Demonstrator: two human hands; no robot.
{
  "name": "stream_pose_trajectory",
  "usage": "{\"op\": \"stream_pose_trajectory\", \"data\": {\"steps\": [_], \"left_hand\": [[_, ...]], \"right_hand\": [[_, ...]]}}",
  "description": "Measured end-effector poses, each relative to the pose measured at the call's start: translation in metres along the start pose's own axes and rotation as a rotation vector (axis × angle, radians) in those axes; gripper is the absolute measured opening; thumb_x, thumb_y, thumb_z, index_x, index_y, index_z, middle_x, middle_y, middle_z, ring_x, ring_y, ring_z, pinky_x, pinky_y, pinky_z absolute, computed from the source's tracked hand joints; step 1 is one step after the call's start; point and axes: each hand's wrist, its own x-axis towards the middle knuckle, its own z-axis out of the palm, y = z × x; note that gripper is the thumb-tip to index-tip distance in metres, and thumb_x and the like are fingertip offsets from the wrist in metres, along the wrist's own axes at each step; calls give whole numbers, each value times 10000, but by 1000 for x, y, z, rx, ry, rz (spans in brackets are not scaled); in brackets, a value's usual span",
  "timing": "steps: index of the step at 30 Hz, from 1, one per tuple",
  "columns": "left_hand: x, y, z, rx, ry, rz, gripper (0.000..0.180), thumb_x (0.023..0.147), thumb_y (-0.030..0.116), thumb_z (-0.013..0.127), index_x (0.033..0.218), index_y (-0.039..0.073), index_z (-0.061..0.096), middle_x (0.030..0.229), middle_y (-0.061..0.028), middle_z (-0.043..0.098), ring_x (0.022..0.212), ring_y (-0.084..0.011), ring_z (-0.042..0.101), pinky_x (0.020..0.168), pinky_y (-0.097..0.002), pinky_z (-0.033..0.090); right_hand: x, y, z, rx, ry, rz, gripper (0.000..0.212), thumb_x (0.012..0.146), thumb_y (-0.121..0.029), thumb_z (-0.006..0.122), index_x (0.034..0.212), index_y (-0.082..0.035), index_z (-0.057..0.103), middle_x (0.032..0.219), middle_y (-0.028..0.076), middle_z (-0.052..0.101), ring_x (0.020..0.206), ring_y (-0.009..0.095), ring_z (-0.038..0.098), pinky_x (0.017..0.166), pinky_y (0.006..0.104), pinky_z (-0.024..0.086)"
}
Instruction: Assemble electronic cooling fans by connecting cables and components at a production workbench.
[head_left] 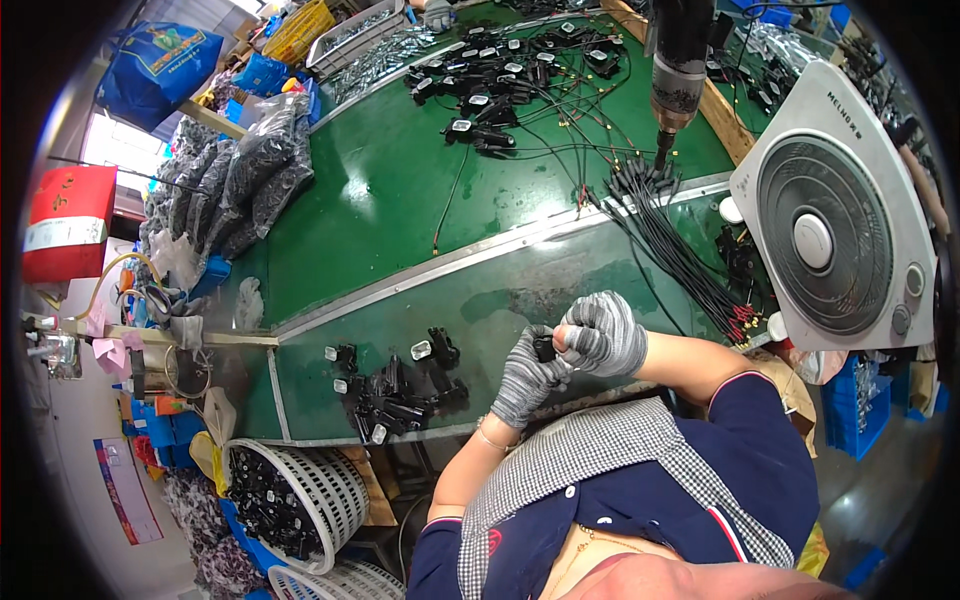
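Both of my hands wear grey striped knit gloves and meet close to my body over the table's front edge. My left hand (530,380) is closed around a small black plastic part (544,347), mostly hidden by the fingers. Against it, my right hand (605,335) is curled with thumb and fingers pinched together; what lies inside that pinch is hidden. To the left of my hands, a loose pile of black plastic parts (390,395), some with silvery-white ends, rests on the green table (340,270).
A bundle of black cables (680,260) lies right of centre, below a hanging power driver (675,90). A grey box fan (825,230) stands at the right. More black parts with cables (490,100) cover the far table. A white basket (330,500) of black parts stands lower left.
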Motion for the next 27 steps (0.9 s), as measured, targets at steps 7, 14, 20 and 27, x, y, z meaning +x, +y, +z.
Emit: {"op": "stream_pose_trajectory", "data": {"steps": [7,14,20,27], "left_hand": [[-11,5,10,217,-137,297,471,710,121,803,1075,47,514,909,-44,633,796,-96,566,733,-268,500],[10,26,14,477,-382,432,442,712,97,802,1069,55,545,936,-55,642,841,-118,602,739,-286,511],[127,35,-25,-346,-155,139,437,805,133,745,1168,106,503,961,-31,645,901,-142,607,795,-281,507],[142,88,-53,-79,142,588,582,872,15,610,1395,97,367,1318,-69,447,1141,-182,492,960,-332,463]], "right_hand": [[-9,30,14,582,265,842,146,893,-159,580,1021,-100,543,628,14,498,487,148,495,443,271,402],[-48,79,-3,1284,816,1447,169,912,-178,585,1065,-125,540,633,-38,447,492,76,413,432,223,384],[-52,91,-113,605,425,1290,119,890,-117,577,998,-68,566,646,-21,485,502,81,462,472,227,400],[-80,75,-67,-722,-707,1340,368,804,-359,621,941,-17,624,790,178,669,790,337,662,727,436,522]]}}
